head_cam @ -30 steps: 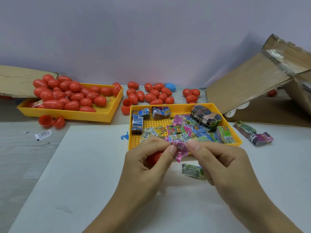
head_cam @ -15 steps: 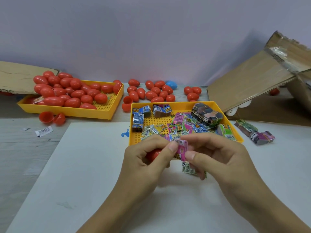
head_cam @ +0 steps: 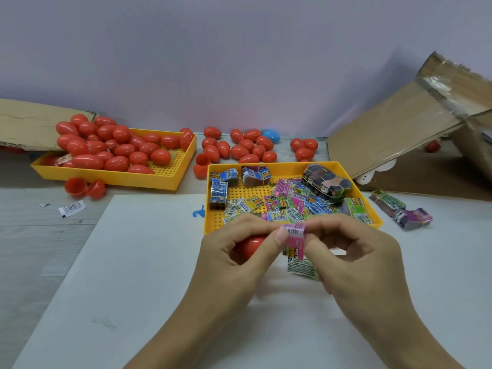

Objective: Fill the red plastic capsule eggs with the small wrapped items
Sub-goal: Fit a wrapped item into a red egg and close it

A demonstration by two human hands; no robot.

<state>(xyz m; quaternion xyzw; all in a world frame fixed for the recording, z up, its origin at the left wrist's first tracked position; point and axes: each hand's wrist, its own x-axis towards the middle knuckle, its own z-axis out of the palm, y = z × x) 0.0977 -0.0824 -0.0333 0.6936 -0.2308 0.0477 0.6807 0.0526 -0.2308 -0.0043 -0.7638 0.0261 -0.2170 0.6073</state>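
Head view showed the pink wrapped item [head_cam: 294,239] pinched from both sides just in front of the nearer yellow tray [head_cam: 372,222], the left hand [head_cam: 237,262] pressing it with thumb and forefinger while its palm cupped a red capsule egg [head_cam: 250,245], and the right hand [head_cam: 356,259] gripping its other edge with curled fingers. Whether that egg was an open half or a closed shell could not be told. A green wrapped item [head_cam: 303,269] lay on the white sheet [head_cam: 133,262] just below the hands. My judgement was that the slick little packet might slip from the pinch, or, if left unfolded, jam at the egg's rim and keep the shell from closing. That nearer tray held loose wrapped items and banded bundles [head_cam: 326,182]; the farther yellow tray [head_cam: 149,179] held a heap of red eggs, with more eggs, one blue egg [head_cam: 271,135] and open red halves [head_cam: 85,187] on the tabletop [head_cam: 34,249] beside it.
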